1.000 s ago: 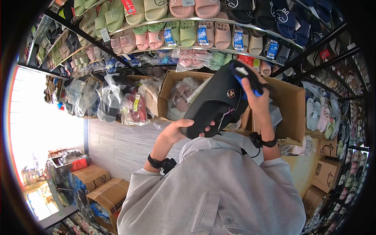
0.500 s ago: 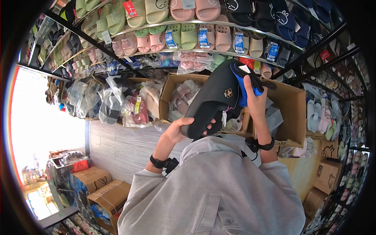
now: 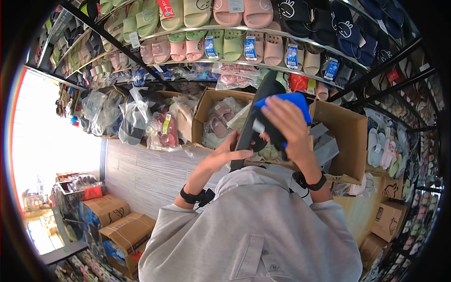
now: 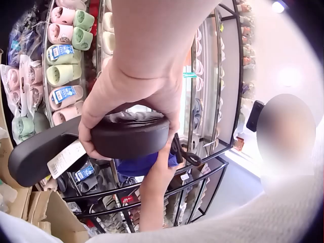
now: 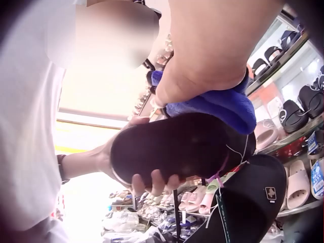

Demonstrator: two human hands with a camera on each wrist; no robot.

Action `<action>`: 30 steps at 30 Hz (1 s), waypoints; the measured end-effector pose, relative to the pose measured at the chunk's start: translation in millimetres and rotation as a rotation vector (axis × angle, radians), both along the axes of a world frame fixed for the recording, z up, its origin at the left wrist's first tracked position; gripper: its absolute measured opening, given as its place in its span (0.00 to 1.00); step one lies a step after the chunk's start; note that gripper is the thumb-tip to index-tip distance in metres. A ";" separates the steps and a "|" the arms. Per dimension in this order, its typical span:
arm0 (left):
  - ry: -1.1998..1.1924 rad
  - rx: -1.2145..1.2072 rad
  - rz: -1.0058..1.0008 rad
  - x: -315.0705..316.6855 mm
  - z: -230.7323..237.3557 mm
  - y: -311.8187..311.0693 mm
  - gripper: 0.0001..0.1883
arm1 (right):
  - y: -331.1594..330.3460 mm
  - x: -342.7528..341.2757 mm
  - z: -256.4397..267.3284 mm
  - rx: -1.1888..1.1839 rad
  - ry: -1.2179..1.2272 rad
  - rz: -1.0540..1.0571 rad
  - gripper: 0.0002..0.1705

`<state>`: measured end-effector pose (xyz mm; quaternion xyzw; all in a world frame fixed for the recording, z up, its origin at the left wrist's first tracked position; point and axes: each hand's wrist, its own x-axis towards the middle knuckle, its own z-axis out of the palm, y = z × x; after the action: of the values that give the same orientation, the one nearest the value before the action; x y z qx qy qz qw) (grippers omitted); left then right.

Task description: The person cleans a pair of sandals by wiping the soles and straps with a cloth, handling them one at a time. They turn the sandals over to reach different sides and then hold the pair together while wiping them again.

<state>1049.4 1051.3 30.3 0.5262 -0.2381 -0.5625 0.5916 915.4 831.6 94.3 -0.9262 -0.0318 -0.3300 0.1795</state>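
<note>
Black slippers, tied as a pair, are held over the boxes. The left hand (image 3: 229, 152) grips one black slipper (image 3: 243, 141) near its lower end; in the left wrist view the fingers of the left hand (image 4: 131, 91) wrap round the slipper's end (image 4: 130, 136), and a white tag (image 4: 67, 158) hangs beside it. The right hand (image 3: 291, 129) holds a blue cloth (image 3: 297, 101) against the slipper. In the right wrist view the blue cloth (image 5: 217, 106) lies along the sole's edge under the right hand (image 5: 202, 76), and the second slipper (image 5: 248, 202) hangs by a purple tie.
Open cardboard boxes (image 3: 345, 141) with bagged slippers stand below the shelves. Rows of slippers (image 3: 257, 14) fill the racks ahead and at the right. Closed boxes (image 3: 127, 230) sit at the lower left beside the grey floor (image 3: 136, 169).
The slipper has turned from its broad side to a narrow edge-on view. The right hand has moved left and down over it, with the blue cloth more spread out.
</note>
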 end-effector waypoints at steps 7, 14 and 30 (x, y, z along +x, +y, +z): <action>-0.152 0.003 0.103 -1.6 -9.5 9.2 0.48 | 5.9 -8.6 2.4 -0.235 0.092 0.273 0.27; -0.146 0.088 0.058 -7.4 4.1 5.4 0.52 | 11.1 -3.3 1.6 -0.095 0.046 0.122 0.30; -0.056 0.088 -0.021 -24.6 -39.6 13.5 0.44 | 3.7 -28.4 -3.4 -0.280 0.134 0.327 0.27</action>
<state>1024.8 1064.9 -9.3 0.5646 -0.2352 -0.5636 0.5552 887.0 835.3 90.9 -0.9444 -0.2152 -0.2266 0.1020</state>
